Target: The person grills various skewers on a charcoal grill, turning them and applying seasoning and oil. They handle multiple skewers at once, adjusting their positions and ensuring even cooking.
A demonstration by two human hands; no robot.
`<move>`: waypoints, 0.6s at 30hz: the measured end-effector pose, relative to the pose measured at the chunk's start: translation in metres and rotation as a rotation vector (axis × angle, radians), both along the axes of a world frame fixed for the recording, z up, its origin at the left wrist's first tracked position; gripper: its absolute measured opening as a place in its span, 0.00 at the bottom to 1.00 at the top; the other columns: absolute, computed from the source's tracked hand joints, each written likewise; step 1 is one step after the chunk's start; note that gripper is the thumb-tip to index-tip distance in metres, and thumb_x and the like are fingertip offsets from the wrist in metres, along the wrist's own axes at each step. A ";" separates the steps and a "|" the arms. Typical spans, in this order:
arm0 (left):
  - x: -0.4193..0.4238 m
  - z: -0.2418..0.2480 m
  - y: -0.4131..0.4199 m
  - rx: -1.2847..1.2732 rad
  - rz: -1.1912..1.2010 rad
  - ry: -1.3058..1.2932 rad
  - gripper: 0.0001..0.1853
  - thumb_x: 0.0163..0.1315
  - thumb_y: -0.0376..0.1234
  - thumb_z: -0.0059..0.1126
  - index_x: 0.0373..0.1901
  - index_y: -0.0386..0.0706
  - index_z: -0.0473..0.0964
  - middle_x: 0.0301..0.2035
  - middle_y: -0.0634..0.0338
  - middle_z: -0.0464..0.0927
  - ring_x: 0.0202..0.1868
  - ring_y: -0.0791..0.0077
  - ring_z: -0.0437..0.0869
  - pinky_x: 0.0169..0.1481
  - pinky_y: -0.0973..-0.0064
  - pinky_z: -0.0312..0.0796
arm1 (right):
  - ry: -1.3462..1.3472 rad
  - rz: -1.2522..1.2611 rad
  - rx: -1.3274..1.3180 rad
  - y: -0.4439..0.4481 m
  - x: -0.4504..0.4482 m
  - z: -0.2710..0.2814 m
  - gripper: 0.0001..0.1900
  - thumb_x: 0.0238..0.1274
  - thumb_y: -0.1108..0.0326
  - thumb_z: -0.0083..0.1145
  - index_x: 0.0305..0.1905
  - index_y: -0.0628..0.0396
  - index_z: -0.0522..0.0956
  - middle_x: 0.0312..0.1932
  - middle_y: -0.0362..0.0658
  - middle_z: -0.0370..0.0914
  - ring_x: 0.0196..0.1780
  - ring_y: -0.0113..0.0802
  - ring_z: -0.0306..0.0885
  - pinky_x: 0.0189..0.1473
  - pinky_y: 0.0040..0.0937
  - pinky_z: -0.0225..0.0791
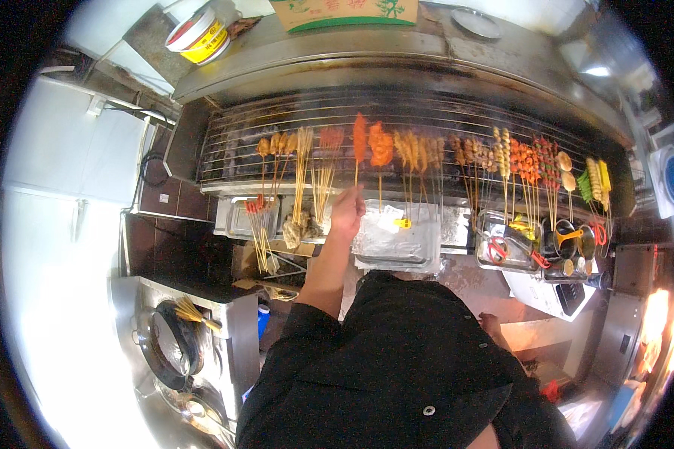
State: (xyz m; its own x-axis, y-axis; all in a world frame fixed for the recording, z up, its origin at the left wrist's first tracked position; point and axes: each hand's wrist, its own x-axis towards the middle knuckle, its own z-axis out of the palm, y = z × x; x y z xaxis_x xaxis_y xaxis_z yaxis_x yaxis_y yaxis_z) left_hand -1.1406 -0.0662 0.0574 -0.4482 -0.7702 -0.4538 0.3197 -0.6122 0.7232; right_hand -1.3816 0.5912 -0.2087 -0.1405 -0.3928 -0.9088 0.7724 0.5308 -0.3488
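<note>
My left hand [347, 210] grips the lower end of a wooden skewer that bears a long orange-red piece of food [359, 139] over the grill bars [236, 140]. Just right of it lies a skewer with a broad orange piece [381, 144]. Further skewers lie in a row: browned balls [278, 144] to the left, yellowish-brown pieces [410, 149] and red chunks [524, 160] to the right. Below my left hand, a metal tray [396, 250] holds paper and a small yellow item. Low at the right, my right hand [487, 321] hangs beside my body, partly hidden; its fingers are unclear.
Metal trays with red-handled scissors [497, 250], an orange-handled strainer or ladle [570, 234] and jars stand at the right front edge. A wok [171, 345] and a bamboo brush [194, 314] are at lower left. A white tub [199, 36] and a cardboard box [342, 14] stand behind the grill.
</note>
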 end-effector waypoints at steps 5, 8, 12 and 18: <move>0.004 0.004 0.001 -0.195 -0.269 -0.381 0.15 0.78 0.39 0.49 0.51 0.35 0.77 0.25 0.59 0.78 0.25 0.74 0.80 0.26 0.74 0.70 | 0.251 0.204 -0.035 -0.019 0.008 0.032 0.11 0.65 0.50 0.47 0.36 0.45 0.70 0.29 0.38 0.62 0.34 0.35 0.64 0.33 0.34 0.61; 0.019 0.012 -0.002 -1.067 -0.569 -1.334 0.15 0.73 0.39 0.53 0.48 0.36 0.77 0.31 0.52 0.81 0.32 0.63 0.86 0.34 0.65 0.77 | 0.346 0.296 -0.064 -0.031 0.012 0.046 0.10 0.66 0.52 0.48 0.35 0.45 0.70 0.28 0.37 0.62 0.33 0.34 0.64 0.33 0.33 0.61; 0.046 0.030 -0.013 -1.185 -0.032 -1.509 0.17 0.63 0.40 0.62 0.47 0.39 0.77 0.42 0.45 0.81 0.46 0.50 0.84 0.49 0.54 0.78 | 0.443 0.392 -0.117 -0.037 0.015 0.055 0.09 0.67 0.55 0.48 0.35 0.47 0.71 0.26 0.37 0.61 0.32 0.33 0.65 0.33 0.31 0.62; 0.041 0.041 -0.027 -0.995 -0.140 -1.735 0.29 0.60 0.46 0.68 0.53 0.35 0.70 0.52 0.45 0.74 0.56 0.44 0.77 0.60 0.52 0.72 | 0.552 0.466 -0.179 -0.042 0.016 0.058 0.08 0.68 0.60 0.49 0.33 0.48 0.72 0.23 0.36 0.61 0.31 0.32 0.66 0.32 0.28 0.63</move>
